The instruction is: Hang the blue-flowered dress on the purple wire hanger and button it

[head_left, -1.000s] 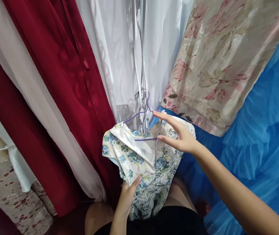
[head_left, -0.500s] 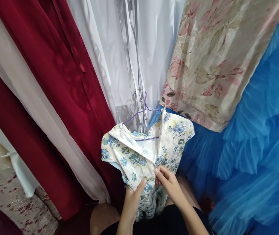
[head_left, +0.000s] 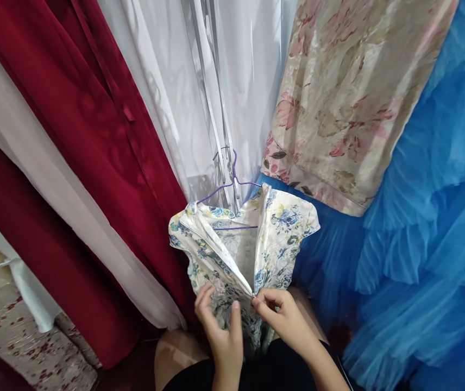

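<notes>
A white dress with blue and yellow flowers (head_left: 281, 233) hangs on a purple wire hanger (head_left: 232, 182) in front of me, its back opening spread apart. My left hand (head_left: 220, 331) grips the fabric just below the opening, thumb up and fingers curled on the cloth. My right hand (head_left: 283, 320) pinches the bottom of the opening where the two edges meet, seemingly at the zipper pull, which is too small to make out.
Hanging garments surround the dress: dark red ones (head_left: 94, 141) and a pale sash at left, sheer white fabric (head_left: 175, 81) behind, a beige floral piece (head_left: 346, 98) upper right, blue tulle (head_left: 428, 228) at right. My knees show below.
My right hand came down from the hanger's shoulder to the bottom of the dress opening. The left hand shifted its hold on the fabric. The opening's edges now lie closer together.
</notes>
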The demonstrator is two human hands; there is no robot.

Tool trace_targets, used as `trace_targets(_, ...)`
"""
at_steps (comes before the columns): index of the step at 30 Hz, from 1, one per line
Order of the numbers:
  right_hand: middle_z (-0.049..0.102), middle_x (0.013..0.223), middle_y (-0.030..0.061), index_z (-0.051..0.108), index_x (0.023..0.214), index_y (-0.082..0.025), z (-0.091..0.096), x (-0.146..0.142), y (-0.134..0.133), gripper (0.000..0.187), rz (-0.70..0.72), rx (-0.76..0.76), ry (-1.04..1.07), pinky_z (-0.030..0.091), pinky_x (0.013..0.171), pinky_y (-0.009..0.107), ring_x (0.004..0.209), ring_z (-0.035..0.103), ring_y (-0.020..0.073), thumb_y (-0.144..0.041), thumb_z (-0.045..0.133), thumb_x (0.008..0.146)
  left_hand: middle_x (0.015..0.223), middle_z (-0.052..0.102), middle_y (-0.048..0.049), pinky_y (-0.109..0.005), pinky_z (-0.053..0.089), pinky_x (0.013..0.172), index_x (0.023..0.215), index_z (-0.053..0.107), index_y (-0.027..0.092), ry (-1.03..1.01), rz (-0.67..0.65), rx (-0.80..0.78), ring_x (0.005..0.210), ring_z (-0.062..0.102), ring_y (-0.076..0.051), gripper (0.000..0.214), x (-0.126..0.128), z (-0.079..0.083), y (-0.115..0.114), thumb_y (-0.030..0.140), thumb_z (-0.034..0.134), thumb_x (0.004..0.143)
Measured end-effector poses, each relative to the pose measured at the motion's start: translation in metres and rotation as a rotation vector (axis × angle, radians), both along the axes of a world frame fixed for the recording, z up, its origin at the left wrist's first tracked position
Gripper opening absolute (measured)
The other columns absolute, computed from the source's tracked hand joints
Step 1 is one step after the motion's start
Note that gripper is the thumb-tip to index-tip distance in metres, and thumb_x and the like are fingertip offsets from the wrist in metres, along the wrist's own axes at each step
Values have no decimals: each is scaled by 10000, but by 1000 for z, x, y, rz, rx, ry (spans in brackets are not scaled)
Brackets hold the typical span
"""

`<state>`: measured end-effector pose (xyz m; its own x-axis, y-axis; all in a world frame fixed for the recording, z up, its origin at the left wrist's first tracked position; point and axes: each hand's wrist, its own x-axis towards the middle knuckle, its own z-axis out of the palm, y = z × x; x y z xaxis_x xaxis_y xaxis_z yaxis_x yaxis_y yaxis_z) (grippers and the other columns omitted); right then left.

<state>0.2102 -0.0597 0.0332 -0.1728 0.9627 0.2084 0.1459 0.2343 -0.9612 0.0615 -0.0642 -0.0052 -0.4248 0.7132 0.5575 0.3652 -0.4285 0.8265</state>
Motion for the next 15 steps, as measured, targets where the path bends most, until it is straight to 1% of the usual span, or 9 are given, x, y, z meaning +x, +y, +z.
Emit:
trace_targets(2, 414, 577, -33, 507, 629, -182, 4, -1, -3, 316, 18, 3, -39, 265, 544, 256, 571, 367, 127, -323, 545, 909, 1394, 501, -139, -429, 329, 1146, 1266, 525, 234, 23, -180, -50, 1352, 451, -311, 401, 12, -2, -7, 300, 654, 892)
trace_targets(4, 436, 571, -32, 511, 622, -180, 11, -1, -7, 306, 26, -4, -85, 280, 548, 253, 573, 388, 130, -299, 545, 902, 1346, 553, -140, -408, 381, 1099, 1280, 531, 233, 0, -295, -127, 1296, 510, -303, 396, 22, -6, -11, 297, 640, 905)
trace_targets(6, 432, 561, -34, 494, 598, -181, 18, 1, -11, 310, 30, -7, -128, 281, 544, 248, 570, 390, 128, -272, 550, 889, 1227, 630, -126, -378, 445, 1009, 1245, 560, 229, -34, -336, -171, 1172, 593, -290, 357, 26, -10, -11, 316, 638, 908)
trace_targets(8, 426, 559, -37, 504, 593, -178, 22, 5, -14, 297, 30, 5, -160, 278, 539, 246, 567, 387, 125, -246, 562, 876, 1042, 679, -93, -345, 483, 901, 1114, 616, 221, -36, -362, -169, 1007, 643, -268, 235, 26, -10, -9, 336, 632, 910)
trace_targets(10, 452, 575, -33, 546, 622, -176, 21, 9, -14, 273, 19, 36, -154, 292, 546, 248, 575, 401, 129, -246, 562, 885, 867, 652, -53, -310, 485, 802, 939, 631, 216, 3, -379, -141, 856, 634, -231, 114, 24, -7, -7, 327, 622, 916)
trace_targets(11, 478, 590, -27, 572, 649, -176, 19, 10, -12, 264, 9, 57, -137, 308, 556, 251, 586, 418, 135, -258, 558, 900, 813, 625, -38, -294, 478, 763, 877, 621, 216, 24, -387, -129, 801, 616, -211, 103, 23, -5, -6, 312, 620, 916)
trace_targets(13, 540, 639, -12, 613, 711, -181, 13, 13, -9, 266, -14, 101, -93, 345, 586, 262, 619, 461, 150, -300, 542, 938, 770, 591, -22, -272, 465, 708, 827, 610, 218, 45, -398, -119, 737, 584, -186, 95, 20, 0, -6, 270, 626, 905)
trace_targets(15, 575, 678, 1, 625, 752, -188, 6, 14, -5, 282, -36, 139, -74, 369, 612, 274, 645, 491, 163, -339, 527, 968, 765, 592, -20, -264, 464, 690, 833, 621, 219, 36, -411, -129, 718, 578, -178, 55, 19, 3, -7, 228, 630, 886)
